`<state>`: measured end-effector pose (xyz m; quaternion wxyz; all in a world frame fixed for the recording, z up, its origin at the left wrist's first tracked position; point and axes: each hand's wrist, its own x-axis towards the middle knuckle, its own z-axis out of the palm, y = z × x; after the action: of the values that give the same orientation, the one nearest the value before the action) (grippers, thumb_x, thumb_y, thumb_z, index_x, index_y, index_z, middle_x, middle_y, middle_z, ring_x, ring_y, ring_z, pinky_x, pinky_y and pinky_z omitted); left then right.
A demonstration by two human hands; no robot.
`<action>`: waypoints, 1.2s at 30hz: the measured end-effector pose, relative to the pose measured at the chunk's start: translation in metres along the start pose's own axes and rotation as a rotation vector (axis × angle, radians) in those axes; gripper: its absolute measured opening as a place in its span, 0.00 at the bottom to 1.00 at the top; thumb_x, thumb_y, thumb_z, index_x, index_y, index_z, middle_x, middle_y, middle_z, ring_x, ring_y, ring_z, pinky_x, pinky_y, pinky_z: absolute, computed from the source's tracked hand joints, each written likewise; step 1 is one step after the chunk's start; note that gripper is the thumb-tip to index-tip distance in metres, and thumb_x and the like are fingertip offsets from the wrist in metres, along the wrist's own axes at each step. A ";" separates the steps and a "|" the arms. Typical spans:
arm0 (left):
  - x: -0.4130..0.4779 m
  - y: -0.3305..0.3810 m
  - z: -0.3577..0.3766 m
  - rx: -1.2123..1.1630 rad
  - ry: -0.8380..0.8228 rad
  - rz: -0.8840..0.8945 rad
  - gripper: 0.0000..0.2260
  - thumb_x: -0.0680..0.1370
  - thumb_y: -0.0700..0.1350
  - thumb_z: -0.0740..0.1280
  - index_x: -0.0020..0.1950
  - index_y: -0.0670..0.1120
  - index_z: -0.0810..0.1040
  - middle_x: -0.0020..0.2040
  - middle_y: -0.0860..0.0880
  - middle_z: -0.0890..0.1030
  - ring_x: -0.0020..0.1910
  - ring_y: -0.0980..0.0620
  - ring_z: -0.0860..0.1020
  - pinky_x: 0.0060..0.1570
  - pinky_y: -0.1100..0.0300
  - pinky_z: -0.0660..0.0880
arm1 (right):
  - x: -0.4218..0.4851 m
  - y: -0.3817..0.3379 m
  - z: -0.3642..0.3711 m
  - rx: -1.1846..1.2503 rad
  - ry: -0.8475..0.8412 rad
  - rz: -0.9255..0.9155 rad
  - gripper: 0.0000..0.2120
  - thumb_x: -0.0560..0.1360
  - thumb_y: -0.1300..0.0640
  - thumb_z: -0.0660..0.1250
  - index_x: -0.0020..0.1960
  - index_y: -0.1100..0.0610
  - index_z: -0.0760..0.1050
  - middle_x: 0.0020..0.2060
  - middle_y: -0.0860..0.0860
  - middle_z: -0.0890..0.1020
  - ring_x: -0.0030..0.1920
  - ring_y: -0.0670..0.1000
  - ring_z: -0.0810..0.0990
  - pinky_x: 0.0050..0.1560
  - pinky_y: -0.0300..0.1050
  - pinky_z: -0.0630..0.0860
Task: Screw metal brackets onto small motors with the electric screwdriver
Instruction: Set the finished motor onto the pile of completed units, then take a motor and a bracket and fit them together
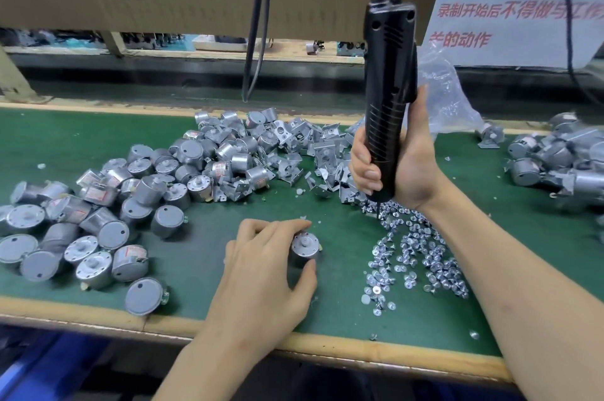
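The left hand (261, 273) pinches one motor (304, 248), shaft-up on the green mat (340, 309), between curled fingers and thumb, while just to its right (slightly farther back) the right hand (405, 168) grips the upright electric screwdriver (389, 99), its bit down among the screws (415, 253).

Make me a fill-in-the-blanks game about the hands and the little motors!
The right hand grips the black electric ____ upright.
The left hand holds one small motor on the ____ mat.
Under the tool lies a heap of shiny ____.
Missing words: screwdriver, green, screws.
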<state>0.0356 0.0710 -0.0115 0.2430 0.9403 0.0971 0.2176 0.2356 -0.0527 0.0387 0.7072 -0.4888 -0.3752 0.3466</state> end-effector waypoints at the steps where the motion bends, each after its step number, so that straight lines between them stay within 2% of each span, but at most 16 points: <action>1: 0.000 0.000 0.000 -0.001 0.004 0.004 0.20 0.72 0.51 0.68 0.63 0.52 0.77 0.53 0.64 0.77 0.55 0.53 0.70 0.54 0.50 0.72 | 0.000 0.000 0.000 -0.003 -0.003 0.001 0.40 0.60 0.16 0.58 0.31 0.56 0.70 0.22 0.50 0.70 0.21 0.50 0.65 0.26 0.41 0.64; 4: 0.000 0.001 0.000 0.020 -0.007 0.011 0.21 0.72 0.53 0.70 0.64 0.52 0.76 0.55 0.61 0.78 0.56 0.52 0.70 0.54 0.51 0.70 | 0.000 -0.002 -0.001 -0.024 -0.004 0.004 0.40 0.60 0.16 0.57 0.31 0.56 0.70 0.22 0.50 0.70 0.21 0.50 0.65 0.26 0.43 0.64; 8: 0.000 -0.001 0.000 -0.006 -0.001 -0.016 0.20 0.72 0.49 0.74 0.63 0.52 0.76 0.54 0.60 0.78 0.56 0.53 0.69 0.55 0.49 0.72 | -0.001 -0.002 0.003 -0.006 -0.018 0.001 0.40 0.60 0.16 0.56 0.31 0.56 0.70 0.22 0.50 0.70 0.21 0.50 0.65 0.26 0.41 0.65; 12: 0.000 0.001 0.000 -0.019 0.007 -0.017 0.19 0.73 0.46 0.72 0.63 0.52 0.76 0.53 0.62 0.78 0.56 0.54 0.69 0.56 0.48 0.72 | 0.000 0.000 0.010 0.029 -0.037 -0.033 0.39 0.66 0.21 0.45 0.32 0.57 0.69 0.22 0.50 0.70 0.20 0.51 0.65 0.26 0.41 0.67; 18: 0.000 0.001 0.000 -0.007 0.007 -0.007 0.18 0.73 0.46 0.72 0.62 0.52 0.76 0.53 0.64 0.77 0.56 0.54 0.70 0.55 0.50 0.71 | -0.001 0.000 0.014 0.032 -0.017 -0.031 0.39 0.67 0.23 0.40 0.31 0.57 0.69 0.21 0.50 0.69 0.20 0.51 0.64 0.26 0.41 0.67; 22: -0.001 0.001 0.000 0.002 0.002 -0.006 0.17 0.73 0.46 0.72 0.61 0.52 0.77 0.54 0.64 0.78 0.56 0.54 0.70 0.54 0.52 0.70 | 0.000 0.000 0.014 0.044 -0.016 -0.046 0.39 0.67 0.22 0.44 0.31 0.57 0.69 0.21 0.50 0.69 0.20 0.51 0.65 0.26 0.41 0.66; 30: 0.000 0.001 0.001 0.019 -0.003 -0.008 0.17 0.73 0.46 0.72 0.61 0.53 0.76 0.53 0.65 0.77 0.55 0.54 0.69 0.53 0.55 0.66 | 0.001 0.001 0.014 0.032 -0.016 -0.062 0.39 0.67 0.22 0.43 0.31 0.57 0.70 0.22 0.50 0.70 0.20 0.50 0.65 0.26 0.41 0.67; 36: -0.001 0.001 0.001 0.030 -0.003 -0.010 0.16 0.73 0.47 0.71 0.61 0.54 0.76 0.54 0.64 0.77 0.55 0.55 0.69 0.52 0.56 0.64 | 0.001 0.002 0.013 0.005 -0.011 -0.070 0.40 0.63 0.17 0.54 0.31 0.57 0.69 0.22 0.50 0.69 0.20 0.51 0.66 0.27 0.40 0.68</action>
<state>0.0356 0.0693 -0.0125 0.2299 0.9437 0.1048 0.2136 0.2242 -0.0456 0.0398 0.7181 -0.4717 -0.3951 0.3253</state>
